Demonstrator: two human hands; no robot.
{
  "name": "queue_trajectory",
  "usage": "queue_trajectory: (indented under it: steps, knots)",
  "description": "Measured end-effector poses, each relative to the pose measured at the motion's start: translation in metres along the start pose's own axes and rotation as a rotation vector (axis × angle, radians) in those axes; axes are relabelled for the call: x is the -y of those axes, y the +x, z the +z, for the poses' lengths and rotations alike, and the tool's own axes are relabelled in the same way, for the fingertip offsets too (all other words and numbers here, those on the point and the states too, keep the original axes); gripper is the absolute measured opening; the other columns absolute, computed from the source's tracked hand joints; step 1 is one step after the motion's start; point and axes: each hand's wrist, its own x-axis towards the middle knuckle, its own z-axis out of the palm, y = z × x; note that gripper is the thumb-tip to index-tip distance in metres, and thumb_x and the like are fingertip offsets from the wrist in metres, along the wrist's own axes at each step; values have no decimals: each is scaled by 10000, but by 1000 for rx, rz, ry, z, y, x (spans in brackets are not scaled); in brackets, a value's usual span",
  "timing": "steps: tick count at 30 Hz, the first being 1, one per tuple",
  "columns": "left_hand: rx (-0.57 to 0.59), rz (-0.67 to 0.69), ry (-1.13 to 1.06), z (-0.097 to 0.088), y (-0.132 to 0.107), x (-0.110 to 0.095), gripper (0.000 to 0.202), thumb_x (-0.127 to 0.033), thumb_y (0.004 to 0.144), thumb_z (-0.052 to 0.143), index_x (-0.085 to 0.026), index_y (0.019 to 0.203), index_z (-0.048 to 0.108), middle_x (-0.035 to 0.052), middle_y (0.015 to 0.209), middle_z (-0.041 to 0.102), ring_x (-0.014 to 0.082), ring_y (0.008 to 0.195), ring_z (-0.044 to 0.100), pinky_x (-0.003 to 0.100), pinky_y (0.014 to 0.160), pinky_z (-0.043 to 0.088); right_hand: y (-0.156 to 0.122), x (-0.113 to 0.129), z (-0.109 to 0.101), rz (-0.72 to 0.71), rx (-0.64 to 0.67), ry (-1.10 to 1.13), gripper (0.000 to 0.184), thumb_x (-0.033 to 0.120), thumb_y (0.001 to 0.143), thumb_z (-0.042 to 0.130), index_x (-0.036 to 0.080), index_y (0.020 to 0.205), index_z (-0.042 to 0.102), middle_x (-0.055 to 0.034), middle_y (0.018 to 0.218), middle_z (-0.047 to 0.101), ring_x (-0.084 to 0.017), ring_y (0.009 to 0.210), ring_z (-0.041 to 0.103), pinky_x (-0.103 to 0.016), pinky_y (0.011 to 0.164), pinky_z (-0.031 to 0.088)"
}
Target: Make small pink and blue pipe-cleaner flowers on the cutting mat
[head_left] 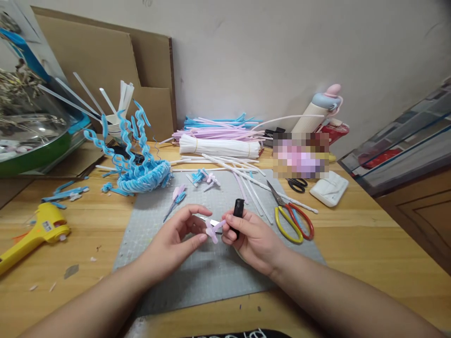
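In the head view, my right hand [252, 232] is closed around a black lighter [238, 216] held upright. Its thumb and finger also pinch one arm of a small lilac pipe-cleaner piece [212, 231] with several short arms. My left hand [178, 237] is beside that piece, thumb and index finger apart; whether its fingertips touch the piece I cannot tell. Behind the piece, a shiny metal blade [214, 224] is partly hidden. Both hands are above a grey cutting mat [169, 281]. Small blue and lilac pipe-cleaner pieces [204, 177] lie farther back on the mat.
Scissors with yellow and red handles [289, 225] lie right of my hands. A blue coiled pipe-cleaner ring [144, 177] with spirals stands left. A yellow glue gun [38, 232] is at far left. Bundled white pipe cleaners [218, 146] and a tumbler [310, 115] line the wall.
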Motion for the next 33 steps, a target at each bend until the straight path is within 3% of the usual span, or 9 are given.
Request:
queue_trajectory:
  steps: [4, 8, 11, 14, 17, 21, 27, 30, 33]
  knots:
    - [-41, 241, 440, -1, -3, -5, 210, -152, 846, 644, -240, 1036, 660, 80, 1109, 580, 212, 1006, 568, 331, 875, 450, 0, 1, 1, 44, -15, 37, 225, 219, 664, 837, 148, 766, 651, 24, 597, 611, -69, 519, 478, -218, 539, 374]
    - [-23, 300, 479, -1, -3, -7, 216, -124, 838, 645, -239, 1020, 656, 71, 1019, 632, 214, 978, 593, 333, 866, 461, 0, 3, 1, 67, -13, 76, 220, 215, 675, 829, 147, 764, 640, 30, 604, 596, -63, 522, 464, -214, 543, 388]
    - [-28, 263, 407, 1, -3, -5, 154, -151, 857, 631, -221, 991, 656, 66, 954, 669, 205, 927, 612, 331, 843, 473, -1, 3, 1, 80, -5, 79, 222, 213, 685, 822, 142, 776, 633, 24, 619, 602, -61, 526, 465, -213, 548, 394]
    - [-77, 126, 243, 3, -3, -3, 115, -205, 859, 642, -203, 973, 658, 61, 941, 680, 196, 890, 629, 321, 820, 491, -1, 2, 0, 78, -5, 83, 224, 200, 687, 819, 146, 793, 629, 26, 622, 604, -61, 532, 479, -207, 551, 398]
    - [-124, -6, 28, 6, -1, -3, 154, -234, 827, 692, -193, 971, 656, 54, 952, 682, 189, 892, 642, 315, 829, 503, -1, 0, 0, 62, -6, 84, 233, 199, 682, 821, 153, 801, 626, 24, 627, 614, -64, 542, 495, -204, 554, 405]
    - [-117, -59, -146, 8, 2, -3, 198, -220, 771, 759, -191, 940, 661, 36, 914, 690, 171, 871, 647, 292, 813, 511, -2, -2, 1, 37, -4, 44, 249, 230, 680, 827, 165, 807, 624, 16, 654, 626, -76, 566, 521, -215, 578, 429]
    - [-209, -94, -269, 5, 4, -5, 185, -224, 754, 783, -182, 890, 664, 8, 802, 683, 118, 745, 628, 214, 720, 503, -1, -1, 0, -119, -39, -85, 429, 585, 797, 649, 181, 943, 664, -5, 706, 561, -119, 600, 496, -258, 556, 433]
    - [-224, -168, -410, 3, 5, -7, 222, -238, 734, 802, -177, 886, 652, 9, 780, 695, 105, 718, 632, 195, 709, 502, 0, -1, -5, -178, -82, -255, 507, 665, 835, 529, 183, 920, 661, -13, 755, 513, -131, 629, 476, -274, 573, 415]
    - [-243, -252, -520, 1, 5, -9, 264, -231, 712, 818, -176, 895, 636, 21, 821, 716, 111, 751, 648, 204, 733, 517, -1, 0, -8, -218, -48, -605, 444, 628, 881, 484, 204, 882, 615, 10, 721, 466, -133, 626, 442, -280, 595, 374]
